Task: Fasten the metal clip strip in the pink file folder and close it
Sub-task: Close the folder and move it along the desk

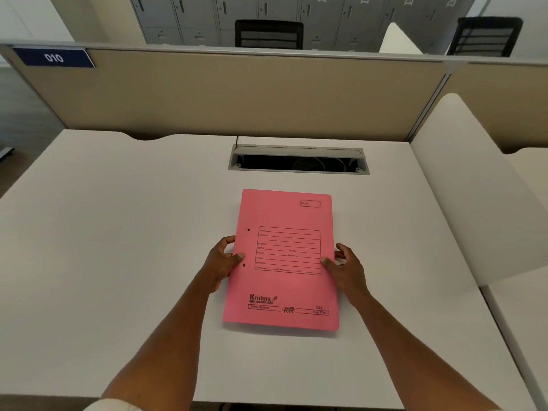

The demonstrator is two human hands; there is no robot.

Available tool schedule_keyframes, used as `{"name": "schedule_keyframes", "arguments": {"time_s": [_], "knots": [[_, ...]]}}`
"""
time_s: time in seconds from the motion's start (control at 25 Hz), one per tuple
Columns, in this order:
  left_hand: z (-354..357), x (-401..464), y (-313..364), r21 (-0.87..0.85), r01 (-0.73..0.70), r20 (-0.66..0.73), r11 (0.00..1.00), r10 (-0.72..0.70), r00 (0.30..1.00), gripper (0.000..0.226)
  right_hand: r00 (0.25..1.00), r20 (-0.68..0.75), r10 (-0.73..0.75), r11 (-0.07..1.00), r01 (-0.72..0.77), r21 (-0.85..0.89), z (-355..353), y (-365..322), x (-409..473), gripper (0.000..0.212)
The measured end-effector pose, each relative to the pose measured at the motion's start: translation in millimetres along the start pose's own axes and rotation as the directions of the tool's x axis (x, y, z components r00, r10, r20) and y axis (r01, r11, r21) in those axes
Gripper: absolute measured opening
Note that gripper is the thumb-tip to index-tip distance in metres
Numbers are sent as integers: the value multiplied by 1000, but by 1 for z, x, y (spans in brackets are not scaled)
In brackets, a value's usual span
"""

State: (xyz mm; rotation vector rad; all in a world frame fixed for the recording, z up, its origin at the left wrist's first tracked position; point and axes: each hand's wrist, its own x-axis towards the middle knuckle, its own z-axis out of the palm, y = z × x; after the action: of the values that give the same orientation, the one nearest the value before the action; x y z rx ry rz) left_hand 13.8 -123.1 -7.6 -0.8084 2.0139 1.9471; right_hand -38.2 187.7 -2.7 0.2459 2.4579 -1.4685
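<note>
The pink file folder [281, 286] lies closed on the white desk [118, 232], front cover up, printed form and logo facing me. Two small punch holes show near its left edge. My left hand [221, 261] grips the folder's left edge, thumb on the cover and fingers curled beside and under it. My right hand [347, 269] holds the right edge the same way, thumb on top. The metal clip strip is hidden; nothing of it shows outside the cover.
An open cable tray slot [298, 161] is set into the desk beyond the folder. A beige partition [237, 93] with a blue "010" tag [53, 57] closes the back. A white divider panel [462, 185] stands at the right. Black chairs and grey lockers are behind.
</note>
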Motion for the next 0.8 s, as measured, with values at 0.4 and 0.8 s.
{"name": "schedule_keyframes", "arguments": {"time_s": [0.4,0.8], "knots": [[-81,-2,-3,-96,16,-42,995,-20,999,39,983,181,-31,992,8,128,68,-42,11,46],[-173,30,13,110,-38,-209,993,60,976,40,970,165,-178,983,184,-21,159,-120,34,51]]}}
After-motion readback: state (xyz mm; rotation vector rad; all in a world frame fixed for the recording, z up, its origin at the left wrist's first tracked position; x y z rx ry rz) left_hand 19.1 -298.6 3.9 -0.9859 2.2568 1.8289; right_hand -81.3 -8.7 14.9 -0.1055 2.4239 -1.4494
